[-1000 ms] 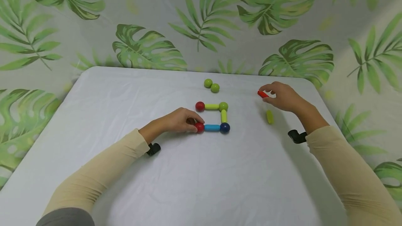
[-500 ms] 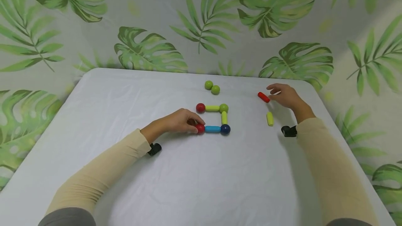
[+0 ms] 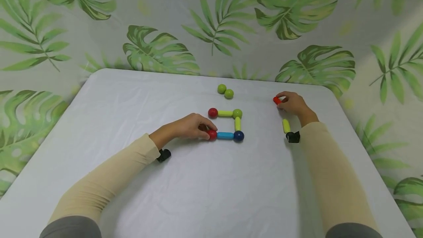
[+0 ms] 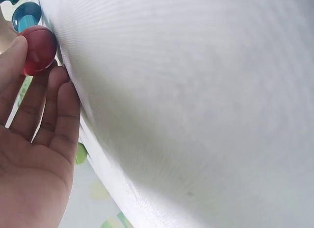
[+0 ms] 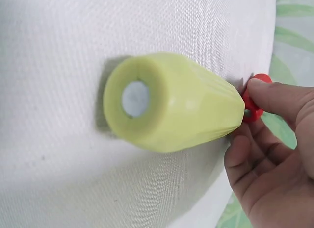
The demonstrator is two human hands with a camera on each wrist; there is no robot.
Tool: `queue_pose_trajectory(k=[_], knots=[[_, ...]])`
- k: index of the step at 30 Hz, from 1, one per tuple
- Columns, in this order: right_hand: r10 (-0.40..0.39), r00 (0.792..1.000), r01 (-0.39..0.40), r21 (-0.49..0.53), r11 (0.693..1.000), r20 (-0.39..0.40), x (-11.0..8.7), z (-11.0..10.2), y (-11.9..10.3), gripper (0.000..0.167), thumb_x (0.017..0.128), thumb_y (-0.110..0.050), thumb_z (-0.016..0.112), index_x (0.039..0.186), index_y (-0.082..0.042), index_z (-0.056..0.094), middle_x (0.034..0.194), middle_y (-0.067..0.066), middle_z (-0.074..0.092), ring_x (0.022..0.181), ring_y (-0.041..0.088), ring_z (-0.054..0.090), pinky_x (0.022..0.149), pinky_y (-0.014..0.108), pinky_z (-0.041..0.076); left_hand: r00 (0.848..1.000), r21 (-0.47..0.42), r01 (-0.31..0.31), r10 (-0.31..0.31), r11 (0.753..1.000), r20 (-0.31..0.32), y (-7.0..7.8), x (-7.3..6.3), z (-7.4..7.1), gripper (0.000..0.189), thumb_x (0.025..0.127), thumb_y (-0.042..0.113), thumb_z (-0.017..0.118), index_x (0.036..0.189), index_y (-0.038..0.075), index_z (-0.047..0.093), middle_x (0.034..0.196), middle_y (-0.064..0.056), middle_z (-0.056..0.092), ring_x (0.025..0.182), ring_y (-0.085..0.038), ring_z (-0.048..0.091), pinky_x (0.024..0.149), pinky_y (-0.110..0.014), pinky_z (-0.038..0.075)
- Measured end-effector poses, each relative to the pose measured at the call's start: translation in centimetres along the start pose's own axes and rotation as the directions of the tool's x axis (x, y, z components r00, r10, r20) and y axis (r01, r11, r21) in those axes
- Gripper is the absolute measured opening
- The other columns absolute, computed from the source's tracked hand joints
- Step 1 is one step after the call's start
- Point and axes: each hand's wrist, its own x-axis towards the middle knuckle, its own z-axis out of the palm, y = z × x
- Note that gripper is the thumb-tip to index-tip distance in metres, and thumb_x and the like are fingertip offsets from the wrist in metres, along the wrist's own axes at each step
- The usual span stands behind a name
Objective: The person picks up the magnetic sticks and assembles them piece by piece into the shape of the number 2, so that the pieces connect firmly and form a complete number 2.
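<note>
Plainly, the left hand [image 3: 187, 126] grips the nearer red ball [image 3: 212, 135], the right hand [image 3: 293, 104] a red rod [image 3: 276, 100].

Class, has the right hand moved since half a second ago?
Yes: in the head view, the right hand shifted left relative to the loose yellow stick.

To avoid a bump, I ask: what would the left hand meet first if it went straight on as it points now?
Past the red ball it holds, the left hand would probably meet the blue rod first.
</note>
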Motion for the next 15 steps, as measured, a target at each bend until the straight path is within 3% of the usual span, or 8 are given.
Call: queue_pose_trajectory(k=[9,15], knots=[[-0.031,0.999,0.030,-0.058,0.998,-0.007,0.17,0.16,-0.49,0.051,0.096,-0.019,0.055,0.145,-0.008,0.044,0.133,0.032,0.051,0.111,0.042,0.053,0.091,0.050,0.047,1.000,0.006,0.005,-0.005,1.000,0.003,-0.14,-0.12,-0.13,0.035,0.090,0.012,0.072,0.125,0.015,0.070,0.123,-0.002,0.070,0.103,-0.013,0.064,0.095,-0.028,0.054],[-0.063,0.998,0.062,-0.047,0.997,-0.012,0.26,-0.24,-0.06,0.050,0.096,-0.021,0.053,0.143,-0.008,0.045,0.128,0.031,0.054,0.101,0.037,0.057,0.079,0.038,0.048,1.000,0.003,0.015,-0.015,1.000,0.008,-0.08,0.08,-0.10,0.036,0.090,0.012,0.073,0.125,0.016,0.070,0.123,-0.002,0.070,0.104,-0.014,0.064,0.095,-0.028,0.053]])
